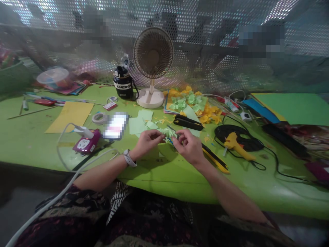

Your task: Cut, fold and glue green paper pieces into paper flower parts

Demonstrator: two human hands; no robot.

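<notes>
My left hand (150, 142), with a pale watch on its wrist, pinches the near left side of a light green paper flower (167, 132). My right hand (189, 146) is closed at the flower's other side, its thumb and fingers pressed together against the crumpled paper. A thin dark strip and a small blue spot show by the fingertips, too small to name. Light green paper pieces (137, 126) lie just beyond my left hand. A yellow box cutter (216, 159) lies beside my right wrist, and a black stapler-like object (188, 122) rests beyond that hand.
Finished-looking green and orange paper flowers (189, 99) are heaped behind. A fan (153, 53) and black jug (123, 84) stand at the back. A yellow glue gun (238, 145) with its cord lies right. Left are a phone (116, 126), purple power adapter (87, 142) and white cable (69, 183).
</notes>
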